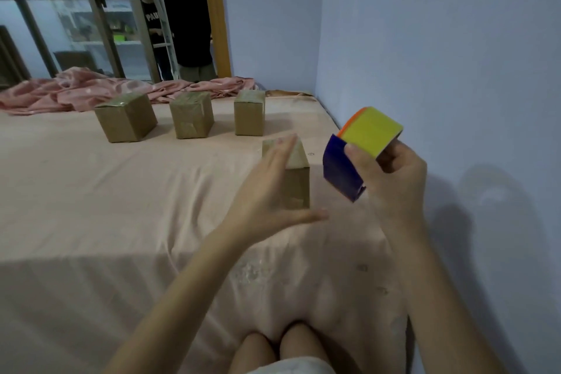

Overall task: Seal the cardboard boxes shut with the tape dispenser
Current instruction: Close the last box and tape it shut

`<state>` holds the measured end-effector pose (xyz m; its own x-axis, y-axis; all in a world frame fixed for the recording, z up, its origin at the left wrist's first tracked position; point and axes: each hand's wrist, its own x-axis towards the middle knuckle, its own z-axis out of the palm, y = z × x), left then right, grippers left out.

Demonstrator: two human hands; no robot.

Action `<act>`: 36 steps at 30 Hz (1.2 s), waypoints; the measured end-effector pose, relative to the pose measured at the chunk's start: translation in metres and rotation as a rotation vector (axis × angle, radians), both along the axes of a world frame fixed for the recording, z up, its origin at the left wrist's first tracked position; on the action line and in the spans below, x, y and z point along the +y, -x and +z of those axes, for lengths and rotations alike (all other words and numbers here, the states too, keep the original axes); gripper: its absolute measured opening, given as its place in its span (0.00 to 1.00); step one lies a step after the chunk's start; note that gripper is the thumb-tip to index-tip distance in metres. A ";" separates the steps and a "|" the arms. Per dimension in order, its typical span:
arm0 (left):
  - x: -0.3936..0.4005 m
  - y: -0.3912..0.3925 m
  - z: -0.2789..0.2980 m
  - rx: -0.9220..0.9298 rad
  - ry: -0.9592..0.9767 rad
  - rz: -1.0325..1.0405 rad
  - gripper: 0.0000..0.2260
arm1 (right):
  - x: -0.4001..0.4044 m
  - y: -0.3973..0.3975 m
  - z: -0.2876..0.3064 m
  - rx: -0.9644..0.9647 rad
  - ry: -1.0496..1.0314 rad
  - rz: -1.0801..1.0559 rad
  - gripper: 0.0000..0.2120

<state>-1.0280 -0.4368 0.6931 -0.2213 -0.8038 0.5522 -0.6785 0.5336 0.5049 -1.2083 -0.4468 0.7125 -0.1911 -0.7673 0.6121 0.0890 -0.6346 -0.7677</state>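
Head view: one hand reaching at a box, the other holding the tape dispenser.

The left hand [267, 188], fingers straight and spread wide, lies against the near cardboard box [296, 188], which stands upright on the bed sheet [121, 206]. Just right of it, the right hand [391, 179] grips the tape dispenser [361, 149] aloft, blue end tilted down-left. Three more boxes [191, 118] stand in a row farther back.

Dim, soft indoor light with a bluish cast. Broad shadows on wall [473, 200] and bed [91, 282]. Left hand [267, 188] motion-blurred. Wide-angle bending at edges.
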 end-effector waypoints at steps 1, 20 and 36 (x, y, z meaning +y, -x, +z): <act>0.005 0.013 0.000 -0.019 0.043 -0.010 0.51 | 0.005 -0.008 0.007 -0.068 0.022 0.027 0.05; 0.021 0.033 0.019 0.197 0.045 -0.100 0.32 | 0.004 -0.026 -0.017 0.428 0.162 -0.112 0.08; 0.015 0.011 -0.005 1.052 -0.622 -0.318 0.18 | 0.004 -0.024 -0.013 -0.424 -0.201 -0.085 0.20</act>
<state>-1.0387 -0.4222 0.6886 -0.1366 -0.9825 0.1266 0.3170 0.0777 0.9452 -1.1840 -0.4433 0.7000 -0.4589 -0.8336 0.3074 0.3753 -0.4954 -0.7834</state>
